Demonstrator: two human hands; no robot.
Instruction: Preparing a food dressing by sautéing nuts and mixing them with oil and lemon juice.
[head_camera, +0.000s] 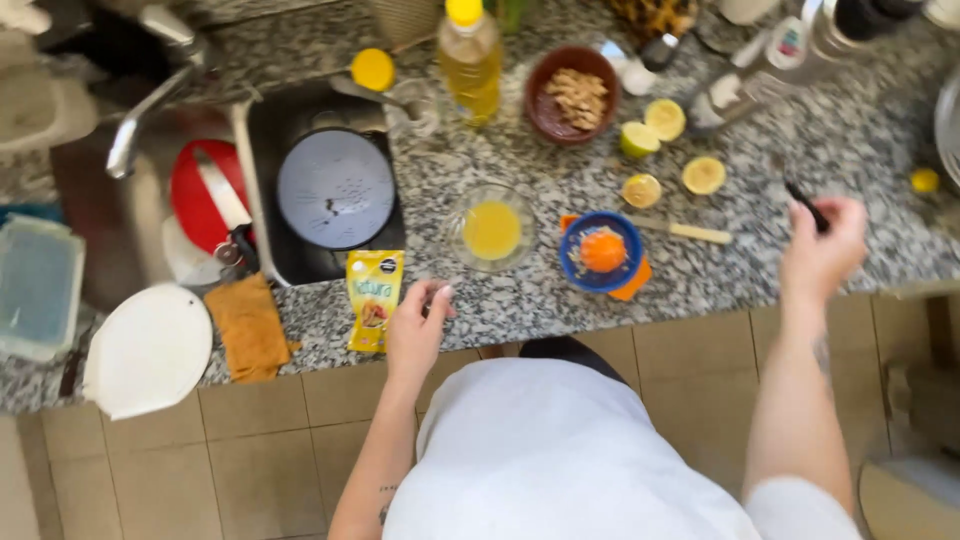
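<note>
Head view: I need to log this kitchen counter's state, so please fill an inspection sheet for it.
Surface: speckled granite counter, sink at one end.
Job's things: glass bowl of yellow liquid; blue citrus juicer; yellow pouch.
Clutter: squeezed citrus halves; oil bottle; brown bowl of pale pieces; round dark lid; orange cloth; white plate.
Grippers: left hand rests on the counter edge beside the pouch; right hand holds a thin dark object.
Cables: nothing seen.
Surroundings: tiled floor.
</note>
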